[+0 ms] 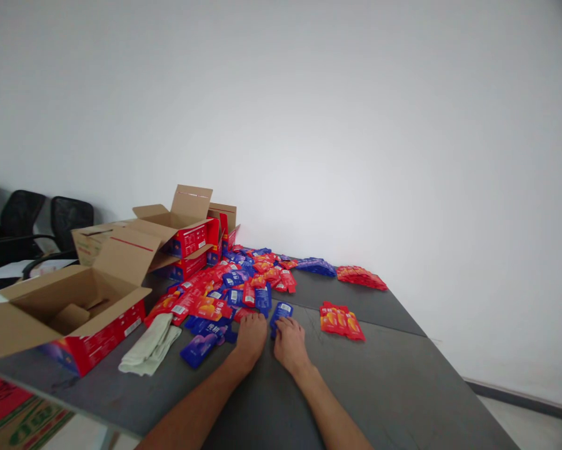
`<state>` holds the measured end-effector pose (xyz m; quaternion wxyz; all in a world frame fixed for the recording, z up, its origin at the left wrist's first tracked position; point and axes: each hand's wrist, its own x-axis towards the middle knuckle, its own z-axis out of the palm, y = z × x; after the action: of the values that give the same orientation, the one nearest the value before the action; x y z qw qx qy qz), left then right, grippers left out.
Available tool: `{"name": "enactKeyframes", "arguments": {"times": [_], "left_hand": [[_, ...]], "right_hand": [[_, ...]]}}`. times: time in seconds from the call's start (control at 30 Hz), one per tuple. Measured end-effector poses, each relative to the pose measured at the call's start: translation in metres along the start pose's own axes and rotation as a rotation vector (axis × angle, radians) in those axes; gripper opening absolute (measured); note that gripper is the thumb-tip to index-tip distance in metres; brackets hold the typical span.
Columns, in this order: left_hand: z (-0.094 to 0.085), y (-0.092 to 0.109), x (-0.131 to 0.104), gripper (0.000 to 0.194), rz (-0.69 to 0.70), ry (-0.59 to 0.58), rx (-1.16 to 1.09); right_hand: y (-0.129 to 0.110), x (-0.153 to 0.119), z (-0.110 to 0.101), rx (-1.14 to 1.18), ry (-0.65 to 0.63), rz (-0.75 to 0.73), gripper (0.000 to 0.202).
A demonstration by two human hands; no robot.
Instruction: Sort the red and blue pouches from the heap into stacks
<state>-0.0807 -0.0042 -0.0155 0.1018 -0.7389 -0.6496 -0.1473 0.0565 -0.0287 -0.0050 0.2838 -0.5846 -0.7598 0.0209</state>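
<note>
My right hand (291, 345) is closed over the near end of a blue snack pouch (283, 309), which lies on the dark table with its barcode end facing away from me. Just left of it, my left hand (252, 337) rests at the edge of the pile with its fingers curled down. The fingertips are hidden, and I cannot make out what they hold. Loose red and blue pouches (234, 279) spread in a heap beyond and left of my left hand. To the right of my right hand lies an overlapping group of red pouches (341, 320).
An open red carton (107, 337) stands front left, with more open cartons (191, 240) behind it. A folded pale cloth (150, 345) lies beside the front carton. Fanned rows of blue pouches (316, 267) and red pouches (361, 276) line the table's far edge, near the wall.
</note>
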Motion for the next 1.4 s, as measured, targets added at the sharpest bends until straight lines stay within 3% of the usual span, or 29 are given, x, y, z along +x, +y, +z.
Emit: {"name": "enactKeyframes", "arguments": {"times": [0.17,0.4,0.57,0.7,0.8,0.9,1.0,1.1,1.27,1.4], "left_hand": [[-0.02,0.014,0.001,0.022,0.051,0.103,-0.022],[-0.061,0.049,0.012,0.016,0.098,0.196,-0.128],[-0.073,0.061,0.03,0.024,0.088,0.186,-0.474],[-0.061,0.062,0.046,0.035,0.01,0.154,-0.99],[-0.042,0.064,0.049,0.034,-0.11,0.085,-1.25],[-0.022,0.069,0.042,0.026,-0.195,-0.085,-1.467],[-0.007,0.074,0.031,0.045,-0.301,-0.314,-1.602],[0.002,0.077,0.025,0.046,-0.224,-0.456,-1.659],[0.01,0.077,0.029,0.037,-0.183,-0.26,-1.661],[0.013,0.079,0.031,0.029,-0.193,-0.238,-1.642]], "right_hand": [[0.017,-0.001,-0.001,0.158,0.055,-0.016,0.038],[0.045,0.001,-0.011,0.453,0.091,0.023,0.056],[0.057,0.001,-0.028,0.677,0.081,0.072,0.058],[0.063,-0.002,-0.042,0.869,-0.025,0.1,0.038],[0.066,-0.005,-0.045,0.944,-0.029,0.197,0.04],[0.069,-0.007,-0.045,0.962,0.014,0.284,0.042],[0.072,-0.007,-0.044,1.032,0.063,0.315,0.04],[0.074,-0.007,-0.043,1.094,0.105,0.324,0.037],[0.077,-0.009,-0.041,1.098,0.022,0.388,0.032],[0.081,-0.009,-0.036,1.063,0.051,0.446,0.024]]}}
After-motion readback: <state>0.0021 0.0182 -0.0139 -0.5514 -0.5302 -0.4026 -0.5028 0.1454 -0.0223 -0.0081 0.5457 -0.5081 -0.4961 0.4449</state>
